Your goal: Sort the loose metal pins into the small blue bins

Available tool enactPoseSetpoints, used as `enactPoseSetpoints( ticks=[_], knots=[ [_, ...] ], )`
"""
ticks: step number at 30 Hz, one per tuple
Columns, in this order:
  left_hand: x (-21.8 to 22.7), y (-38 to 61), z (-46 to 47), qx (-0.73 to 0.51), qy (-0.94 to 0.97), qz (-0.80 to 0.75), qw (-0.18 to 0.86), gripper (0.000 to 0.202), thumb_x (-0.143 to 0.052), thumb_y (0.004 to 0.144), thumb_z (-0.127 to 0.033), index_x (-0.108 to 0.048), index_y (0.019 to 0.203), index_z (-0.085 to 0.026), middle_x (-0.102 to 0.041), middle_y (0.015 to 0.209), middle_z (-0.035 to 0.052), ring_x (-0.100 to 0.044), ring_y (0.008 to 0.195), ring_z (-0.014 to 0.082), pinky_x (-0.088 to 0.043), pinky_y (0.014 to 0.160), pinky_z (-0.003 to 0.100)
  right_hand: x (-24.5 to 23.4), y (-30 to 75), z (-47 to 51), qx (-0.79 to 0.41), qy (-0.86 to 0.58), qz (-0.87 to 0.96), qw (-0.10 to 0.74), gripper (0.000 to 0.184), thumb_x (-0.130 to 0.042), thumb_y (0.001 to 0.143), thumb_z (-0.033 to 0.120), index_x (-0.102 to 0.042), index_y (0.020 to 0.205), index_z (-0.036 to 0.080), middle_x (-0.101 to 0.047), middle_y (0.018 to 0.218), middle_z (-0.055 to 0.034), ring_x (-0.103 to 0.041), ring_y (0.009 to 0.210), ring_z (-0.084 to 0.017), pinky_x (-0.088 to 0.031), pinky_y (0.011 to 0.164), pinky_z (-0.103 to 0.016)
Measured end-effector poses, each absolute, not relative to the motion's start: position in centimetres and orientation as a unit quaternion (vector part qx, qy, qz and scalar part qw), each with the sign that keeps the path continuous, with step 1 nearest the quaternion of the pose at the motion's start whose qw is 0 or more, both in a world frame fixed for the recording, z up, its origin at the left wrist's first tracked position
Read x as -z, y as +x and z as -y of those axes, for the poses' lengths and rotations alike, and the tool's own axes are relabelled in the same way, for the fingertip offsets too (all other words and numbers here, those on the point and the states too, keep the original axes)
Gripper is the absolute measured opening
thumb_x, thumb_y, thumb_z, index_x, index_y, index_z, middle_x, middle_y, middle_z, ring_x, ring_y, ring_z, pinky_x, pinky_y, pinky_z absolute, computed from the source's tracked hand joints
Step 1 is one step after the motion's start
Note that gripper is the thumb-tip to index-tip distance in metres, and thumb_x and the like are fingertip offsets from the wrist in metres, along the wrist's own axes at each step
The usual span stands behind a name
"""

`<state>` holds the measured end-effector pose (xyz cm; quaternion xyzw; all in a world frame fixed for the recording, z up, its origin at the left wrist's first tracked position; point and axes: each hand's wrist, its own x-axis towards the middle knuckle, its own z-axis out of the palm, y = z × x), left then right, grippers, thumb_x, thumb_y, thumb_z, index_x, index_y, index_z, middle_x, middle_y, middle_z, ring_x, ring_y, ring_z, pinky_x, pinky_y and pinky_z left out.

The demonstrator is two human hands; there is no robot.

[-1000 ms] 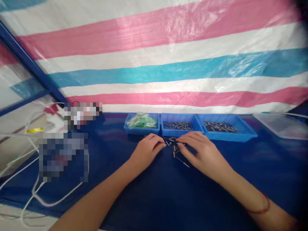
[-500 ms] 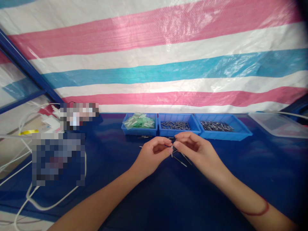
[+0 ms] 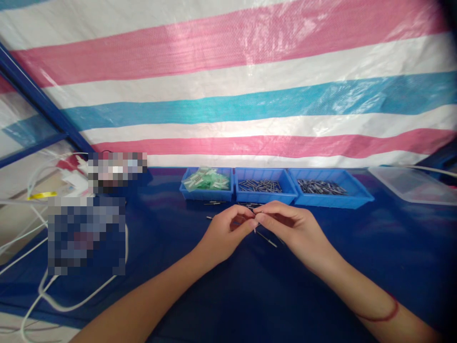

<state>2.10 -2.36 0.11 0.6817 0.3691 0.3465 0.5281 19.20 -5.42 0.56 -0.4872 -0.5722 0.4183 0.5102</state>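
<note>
While blue bins (image 3: 260, 196) stand behind, fingers (image 3: 273, 226) partly hide metal pins (image 3: 270, 242)

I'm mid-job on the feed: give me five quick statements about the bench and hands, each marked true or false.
1. Three blue trays stand in a row. True.
2. The leftmost tray holds bare metal pieces. False: it holds green and whitish pieces.
3. The fingers of the left hand and right hand are close together. True.
4. The red band is on the left wrist. False: it is on the right wrist.
5. A thin metal piece lies on the dark blue table, outside the trays. True.
</note>
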Motion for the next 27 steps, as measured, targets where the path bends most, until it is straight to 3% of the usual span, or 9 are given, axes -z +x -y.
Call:
enactPoseSetpoints(
  ticks=[9,14,18,21,25,27],
  knots=[
    [0.0,2.1,2.6,-0.414,0.684,-0.387,0.459,0.013,-0.062,0.083,-0.029,-0.057,0.089,-0.018,-0.062,0.090,0.0021,-0.062,0.085,0.0149,-0.050,0.078,0.026,-0.3,19.7,5.1,-0.348,-0.507,0.660,0.431,0.020,-0.061,0.084,0.038,-0.073,0.090,0.022,-0.068,0.088,-0.0043,-0.062,0.082,-0.018,-0.048,0.072,-0.030],
    [-1.0,1.1,2.0,-0.356,0.753,-0.390,0.393,0.043,-0.061,0.084,-0.035,-0.045,0.122,-0.020,-0.063,0.098,0.0041,-0.063,0.087,0.0162,-0.051,0.076,0.029,-1.3,20.4,4.9,-0.346,-0.527,0.655,0.417,0.028,-0.056,0.085,0.043,-0.072,0.081,0.021,-0.068,0.077,-0.0034,-0.061,0.070,-0.017,-0.046,0.062,-0.028],
    [-2.3,-0.5,1.0,-0.196,0.880,-0.394,0.178,0.029,-0.052,0.090,-0.035,-0.057,0.114,-0.019,-0.062,0.110,0.0073,-0.059,0.098,0.0219,-0.046,0.089,0.038,-1.8,24.1,3.9,-0.189,-0.639,0.586,0.462,0.029,-0.055,0.084,0.045,-0.070,0.080,0.021,-0.068,0.076,-0.0063,-0.061,0.070,-0.022,-0.043,0.063,-0.032],
    [-2.6,-1.3,0.3,-0.118,0.905,-0.403,0.071,0.026,-0.050,0.091,-0.032,-0.063,0.108,-0.017,-0.062,0.110,0.0089,-0.057,0.100,0.0247,-0.045,0.090,0.039,-1.6,27.4,3.1,-0.032,-0.726,0.550,0.412,0.026,-0.054,0.085,0.042,-0.068,0.081,0.021,-0.066,0.076,-0.0099,-0.059,0.071,-0.025,-0.039,0.066,-0.036],
    [-2.0,-1.7,-0.3,-0.063,0.905,-0.419,0.042,0.026,-0.052,0.090,-0.032,-0.065,0.109,-0.018,-0.061,0.107,0.0092,-0.059,0.096,0.0242,-0.046,0.086,0.036,-0.5,29.9,2.1,0.073,-0.767,0.576,0.273,0.030,-0.049,0.088,0.041,-0.070,0.081,0.020,-0.068,0.081,-0.0136,-0.057,0.072,-0.027,-0.030,0.059,-0.037],
    [-1.6,-1.9,-0.5,-0.051,0.908,-0.413,0.053,0.024,-0.052,0.091,-0.029,-0.065,0.107,-0.018,-0.061,0.107,0.0087,-0.059,0.094,0.0229,-0.047,0.084,0.034,0.1,30.4,1.7,0.105,-0.763,0.588,0.245,0.031,-0.049,0.088,0.043,-0.071,0.082,0.021,-0.068,0.086,-0.0132,-0.057,0.078,-0.028,-0.025,0.059,-0.035]
  ],
)
